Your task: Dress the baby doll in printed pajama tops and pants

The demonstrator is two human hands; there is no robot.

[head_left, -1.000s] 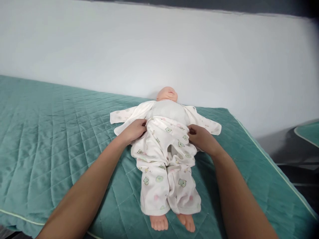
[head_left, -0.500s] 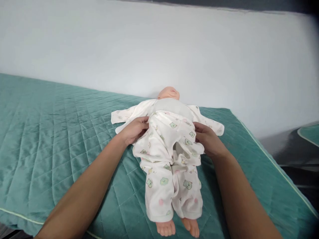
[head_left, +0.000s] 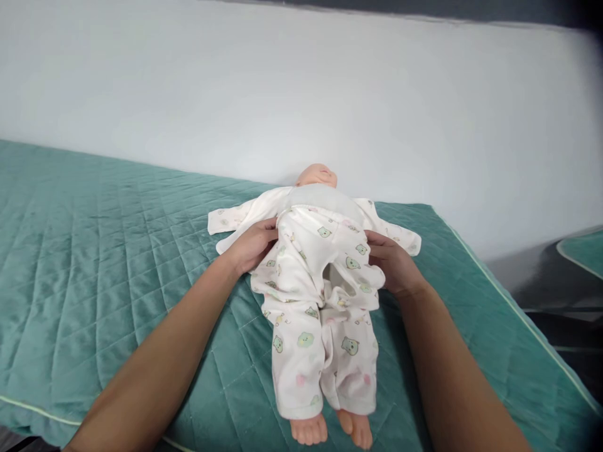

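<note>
Doll (head_left: 316, 177), on its back on bed (head_left: 117, 251). Trousers (head_left: 311, 276): soft, light and stretchy, we judge. Our left hand (head_left: 252, 246) and right hand (head_left: 391, 263) each pinch the waistband at a hip, the best hold.

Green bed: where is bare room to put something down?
The teal quilted bedspread is bare left of the baby doll in white printed pyjamas; a narrower strip lies right of it. Crowded at its waist, where left hand and right hand grip.
</note>
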